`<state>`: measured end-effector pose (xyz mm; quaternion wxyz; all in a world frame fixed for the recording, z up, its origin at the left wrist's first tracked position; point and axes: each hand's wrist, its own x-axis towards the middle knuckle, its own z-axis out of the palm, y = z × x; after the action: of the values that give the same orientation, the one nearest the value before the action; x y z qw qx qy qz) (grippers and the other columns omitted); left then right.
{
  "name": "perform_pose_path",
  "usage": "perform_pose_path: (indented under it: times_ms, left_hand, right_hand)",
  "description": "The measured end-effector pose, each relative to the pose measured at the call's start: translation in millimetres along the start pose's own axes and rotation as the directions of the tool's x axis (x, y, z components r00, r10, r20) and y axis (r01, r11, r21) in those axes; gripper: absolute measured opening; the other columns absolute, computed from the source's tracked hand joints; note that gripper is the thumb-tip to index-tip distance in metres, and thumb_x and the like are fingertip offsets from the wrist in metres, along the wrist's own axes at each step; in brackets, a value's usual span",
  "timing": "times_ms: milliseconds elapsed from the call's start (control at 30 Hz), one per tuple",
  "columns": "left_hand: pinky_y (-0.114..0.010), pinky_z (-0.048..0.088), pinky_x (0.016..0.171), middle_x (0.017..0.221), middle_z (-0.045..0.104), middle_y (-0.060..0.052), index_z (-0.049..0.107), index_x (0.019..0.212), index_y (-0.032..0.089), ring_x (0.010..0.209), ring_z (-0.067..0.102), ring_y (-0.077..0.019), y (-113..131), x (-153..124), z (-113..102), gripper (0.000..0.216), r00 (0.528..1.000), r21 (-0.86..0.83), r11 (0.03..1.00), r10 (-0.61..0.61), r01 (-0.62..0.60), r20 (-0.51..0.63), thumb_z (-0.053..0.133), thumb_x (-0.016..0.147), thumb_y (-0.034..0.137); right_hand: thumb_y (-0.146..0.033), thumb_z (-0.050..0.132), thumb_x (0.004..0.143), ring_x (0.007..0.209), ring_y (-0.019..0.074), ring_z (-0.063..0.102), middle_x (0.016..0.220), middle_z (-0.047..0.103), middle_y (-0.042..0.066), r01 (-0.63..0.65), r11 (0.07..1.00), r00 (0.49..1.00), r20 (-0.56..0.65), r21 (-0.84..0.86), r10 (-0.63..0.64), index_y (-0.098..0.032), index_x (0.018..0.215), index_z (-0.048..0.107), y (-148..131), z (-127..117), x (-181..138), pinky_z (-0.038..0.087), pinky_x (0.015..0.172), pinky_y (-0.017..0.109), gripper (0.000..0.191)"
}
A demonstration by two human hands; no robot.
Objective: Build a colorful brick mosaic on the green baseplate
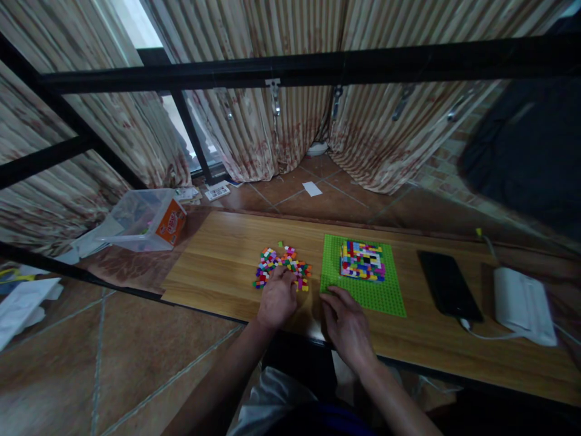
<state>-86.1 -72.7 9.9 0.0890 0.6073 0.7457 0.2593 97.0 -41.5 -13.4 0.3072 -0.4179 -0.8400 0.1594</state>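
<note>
A green baseplate [385, 293] lies on the wooden table [218, 260], and a multicoloured block of small bricks [362, 260] is built on its far half. A loose pile of small coloured bricks [281, 263] sits to the left of the plate. My left hand [276, 300] rests at the pile's near edge, its fingers curled down into the bricks; what they hold is hidden. My right hand [347, 327] lies on the table at the plate's near left corner, its fingers bent and touching the plate edge.
A black phone [449, 283] and a white power bank [521, 306] joined by a cable lie at the table's right. A clear plastic box [145, 221] with an orange label stands off the table's left end. Black metal bars [290, 69] cross overhead; curtains hang behind.
</note>
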Motion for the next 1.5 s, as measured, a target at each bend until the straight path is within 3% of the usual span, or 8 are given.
perform_pose_path:
  times_ms: [233, 400, 533, 633, 733, 967, 1267, 1500]
  left_hand:
    - [-0.035, 0.051, 0.088, 0.099, 0.061, -0.010, 0.061, 0.087, 0.016, 0.094, 0.059, -0.0217, -6, -1, 1, 0.013, 0.997, 0.009, 1.000, 0.000, 0.001, -0.073, 0.049, 0.088, 0.012]
    - [-0.034, 0.052, 0.088, 0.098, 0.062, -0.008, 0.062, 0.090, 0.017, 0.093, 0.060, -0.0200, -13, -2, 2, 0.014, 0.988, 0.003, 1.000, -0.003, 0.004, -0.151, 0.050, 0.087, 0.012]
    - [-0.034, 0.052, 0.088, 0.100, 0.063, -0.008, 0.063, 0.096, 0.018, 0.095, 0.061, -0.0205, -7, -4, 0, 0.016, 0.984, -0.034, 0.999, 0.005, -0.012, -0.180, 0.049, 0.089, 0.014]
    - [-0.034, 0.052, 0.091, 0.105, 0.064, -0.009, 0.063, 0.105, 0.019, 0.099, 0.061, -0.0202, 6, -6, -2, 0.021, 0.990, -0.122, 0.992, 0.027, -0.044, -0.139, 0.049, 0.090, 0.016]
    - [-0.034, 0.052, 0.091, 0.111, 0.066, -0.009, 0.062, 0.113, 0.020, 0.101, 0.062, -0.0195, 24, -4, 2, 0.027, 0.997, -0.222, 0.972, 0.066, -0.071, -0.028, 0.050, 0.089, 0.015]
    - [-0.028, 0.052, 0.085, 0.097, 0.072, -0.004, 0.068, 0.097, 0.021, 0.092, 0.066, -0.0165, 60, 15, 21, 0.025, 0.987, -0.393, 0.917, 0.120, -0.070, 0.104, 0.043, 0.095, 0.018]
    - [-0.027, 0.055, 0.083, 0.104, 0.075, -0.004, 0.068, 0.107, 0.021, 0.091, 0.069, -0.0164, 84, 35, 37, 0.027, 0.987, -0.471, 0.882, 0.103, -0.032, 0.126, 0.044, 0.096, 0.023]
    - [-0.033, 0.054, 0.089, 0.108, 0.073, -0.006, 0.059, 0.125, 0.021, 0.095, 0.069, -0.0193, 78, 38, 38, 0.035, 0.997, -0.390, 0.919, -0.032, 0.057, 0.071, 0.047, 0.093, 0.020]
  right_hand:
    - [-0.021, 0.056, 0.089, 0.107, 0.0284, 0.057, 0.118, 0.063, 0.011, 0.001, 0.997, 1.000, 0.023, -0.075, 0.001, -0.019, 0.104, 0.070, -19, 20, 26, 0.048, 0.093, 0.046, 0.021]
    - [-0.021, 0.060, 0.087, 0.098, 0.0270, 0.057, 0.108, 0.066, 0.008, -0.044, 0.995, 0.998, 0.050, -0.088, 0.049, -0.020, 0.087, 0.070, -26, 26, 35, 0.046, 0.088, 0.043, 0.010]
    - [-0.021, 0.055, 0.090, 0.099, 0.0259, 0.057, 0.107, 0.065, 0.009, -0.032, 0.998, 0.999, 0.037, -0.048, 0.034, -0.020, 0.085, 0.067, -21, 23, 32, 0.046, 0.088, 0.043, 0.013]
    - [-0.025, 0.049, 0.094, 0.100, 0.0250, 0.057, 0.107, 0.064, 0.009, -0.024, 1.000, 1.000, -0.004, 0.009, 0.024, -0.020, 0.089, 0.066, -14, 14, 30, 0.047, 0.089, 0.043, 0.018]
    - [-0.028, 0.046, 0.096, 0.101, 0.0247, 0.058, 0.107, 0.064, 0.010, -0.038, 0.998, 0.998, -0.042, 0.050, 0.040, -0.020, 0.092, 0.066, -8, 0, 29, 0.048, 0.091, 0.043, 0.022]
    - [-0.029, 0.045, 0.098, 0.103, 0.0233, 0.061, 0.108, 0.065, 0.011, -0.041, 0.993, 0.993, -0.110, 0.109, 0.054, -0.020, 0.095, 0.068, 9, -27, 34, 0.051, 0.091, 0.041, 0.025]
    - [-0.030, 0.052, 0.095, 0.094, 0.0196, 0.063, 0.101, 0.067, 0.007, -0.043, 0.975, 0.987, -0.144, 0.217, 0.075, -0.022, 0.097, 0.069, 43, -46, 41, 0.053, 0.085, 0.036, 0.019]
    - [-0.036, 0.052, 0.094, 0.104, 0.0260, 0.057, 0.110, 0.066, 0.010, -0.026, 0.999, 0.982, -0.189, -0.021, 0.021, -0.022, 0.090, 0.074, 65, -44, 58, 0.047, 0.092, 0.045, 0.026]
